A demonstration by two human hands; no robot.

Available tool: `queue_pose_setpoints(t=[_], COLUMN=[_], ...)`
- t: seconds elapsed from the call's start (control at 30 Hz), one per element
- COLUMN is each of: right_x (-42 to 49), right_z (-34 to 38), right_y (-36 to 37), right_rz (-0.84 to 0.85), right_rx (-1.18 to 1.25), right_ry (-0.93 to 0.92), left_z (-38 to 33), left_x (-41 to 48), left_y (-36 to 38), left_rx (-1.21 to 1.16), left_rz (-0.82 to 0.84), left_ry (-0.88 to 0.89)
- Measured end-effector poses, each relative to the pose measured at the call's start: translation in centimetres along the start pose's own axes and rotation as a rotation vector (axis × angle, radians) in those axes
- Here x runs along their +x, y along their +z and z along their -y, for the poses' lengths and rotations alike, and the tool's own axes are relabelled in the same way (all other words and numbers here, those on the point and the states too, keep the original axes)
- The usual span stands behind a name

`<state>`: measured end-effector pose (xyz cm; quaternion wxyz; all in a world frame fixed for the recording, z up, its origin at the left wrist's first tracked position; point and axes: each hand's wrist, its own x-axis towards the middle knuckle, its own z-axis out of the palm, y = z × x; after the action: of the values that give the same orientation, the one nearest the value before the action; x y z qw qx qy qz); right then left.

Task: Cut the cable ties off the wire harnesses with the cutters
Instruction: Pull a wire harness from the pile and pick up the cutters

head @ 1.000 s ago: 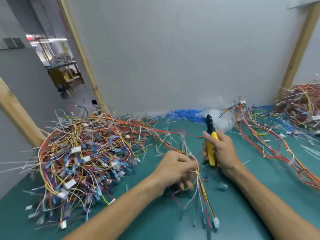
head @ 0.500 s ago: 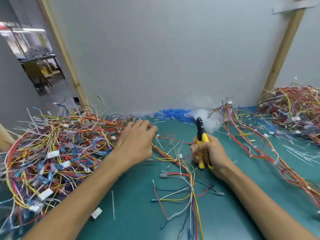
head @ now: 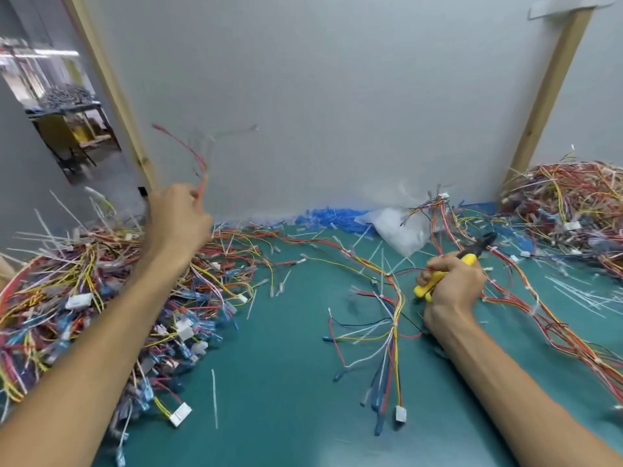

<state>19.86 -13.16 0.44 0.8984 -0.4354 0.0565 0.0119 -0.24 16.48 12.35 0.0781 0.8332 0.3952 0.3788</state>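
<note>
My left hand (head: 177, 219) is raised above the big tangled pile of wire harnesses (head: 84, 298) on the left and pinches a thin bunch of red wires (head: 199, 163) that whips upward, blurred. My right hand (head: 450, 288) grips the yellow-handled cutters (head: 467, 261), whose black jaws point up and right; I cannot tell whether the jaws are apart. A loose harness (head: 392, 318) with white cable ties and a white connector lies on the green mat (head: 286, 382) just left of that hand.
Another long harness (head: 539, 308) runs along the right side, and a second heap of harnesses (head: 573, 200) sits at the far right. A crumpled clear plastic bag (head: 401, 227) and blue scraps lie against the grey back wall. Cut white ties are scattered about the mat.
My left hand has risen from the pile's edge, lifting a few red wires into the air. My right hand with the cutters has shifted right, and the cutters now tilt to the right.
</note>
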Motion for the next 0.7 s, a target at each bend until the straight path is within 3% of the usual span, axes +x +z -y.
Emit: queue_pose_setpoints(t=[0.07, 0.13, 0.23, 0.3, 0.37, 0.4, 0.47, 0.5, 0.53, 0.6, 0.67, 0.7], right_x=[-0.4, -0.7, -1.4, -1.8, -2.3, -2.5, -3.0, -3.3, -3.5, -3.9, -4.3, -4.5], right_z=[0.1, 0.4, 1.1, 1.4, 1.8, 2.0, 2.5, 2.6, 2.6, 2.7, 2.5, 2.2], right_y=[0.0, 0.2, 0.6, 0.7, 0.7, 0.6, 0.6, 0.4, 0.3, 0.3, 0.6, 0.7], right_rz=[0.037, 0.1, 0.246, 0.34, 0.457, 0.54, 0.756, 0.886, 1.019, 1.221, 1.245, 1.18], right_rx=[-0.005, -0.001, 0.152, 0.323, 0.434, 0.451, 0.419, 0.381, 0.341, 0.241, 0.064, -0.051], right_ry=[-0.001, 0.011, 0.16, 0.34, 0.525, 0.608, 0.746, 0.804, 0.854, 0.908, 0.817, 0.712], left_z=[-0.3, -0.8, -2.7, -4.4, -6.1, -7.1, -8.9, -9.4, -9.7, -9.4, -8.6, -8.2], left_x=[-1.0, -2.2, -5.0, -7.9, -11.1, -12.6, -14.4, -14.9, -15.1, -15.2, -15.2, -15.2], left_y=[0.7, 1.2, 1.8, 2.3, 3.3, 4.0, 5.5, 6.2, 6.6, 7.2, 7.5, 7.6], left_rx=[0.166, 0.302, 0.515, 0.454, 0.178, -0.029, -0.549, -0.806, -1.03, -1.313, -1.358, -1.277], left_rz=[0.239, 0.366, 0.236, 0.133, 0.269, 0.459, 0.892, 0.998, 1.035, 0.95, 0.824, 0.761], left_ry=[0.042, 0.061, 0.301, 0.555, 0.637, 0.519, 0.073, -0.166, -0.353, -0.506, -0.4, -0.282])
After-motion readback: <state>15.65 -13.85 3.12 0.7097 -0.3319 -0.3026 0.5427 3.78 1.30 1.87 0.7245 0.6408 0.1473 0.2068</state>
